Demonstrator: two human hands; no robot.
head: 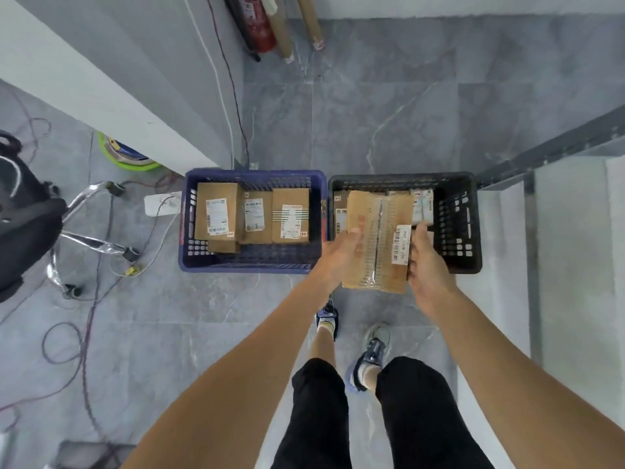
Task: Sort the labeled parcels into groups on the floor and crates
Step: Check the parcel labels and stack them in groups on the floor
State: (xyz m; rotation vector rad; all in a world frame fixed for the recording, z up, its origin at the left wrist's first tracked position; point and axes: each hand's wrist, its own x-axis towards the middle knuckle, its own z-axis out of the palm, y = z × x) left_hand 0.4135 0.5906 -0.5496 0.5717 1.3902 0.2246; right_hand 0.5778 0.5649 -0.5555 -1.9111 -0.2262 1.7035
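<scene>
The labeled parcel [372, 245] hangs over the near rim of the black crate [473, 228] — left hand [338, 258] and right hand [427, 269] grip its side edges, thumbs on top, fingers curled under. Best lowered level, label up, onto the parcels [422, 206] inside.

Black crate [473, 228]: right side free.
</scene>
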